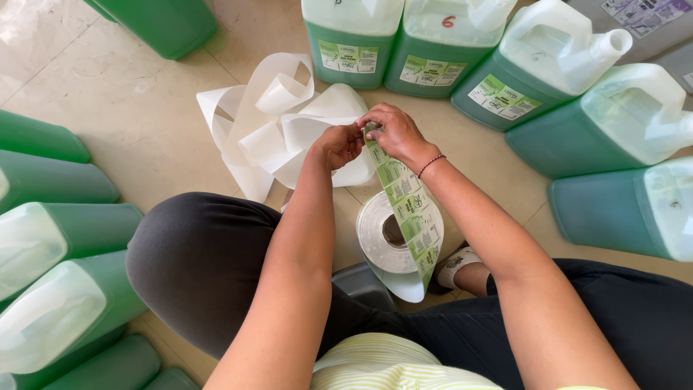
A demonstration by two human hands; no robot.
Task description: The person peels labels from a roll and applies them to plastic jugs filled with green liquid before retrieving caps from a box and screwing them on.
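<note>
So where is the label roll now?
In the head view, the label roll lies on the floor just right of centre, between the person's knees, below both hands and near the white shoe.

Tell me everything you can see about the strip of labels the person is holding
The label strip is a glossy white backing ribbon carrying green and white printed stickers in a row. It runs from the roll lying on the tiled floor up to both hands: the left hand and right hand pinch its top end. It hangs taut and slightly twisted; its lower end curls round the roll.
</note>
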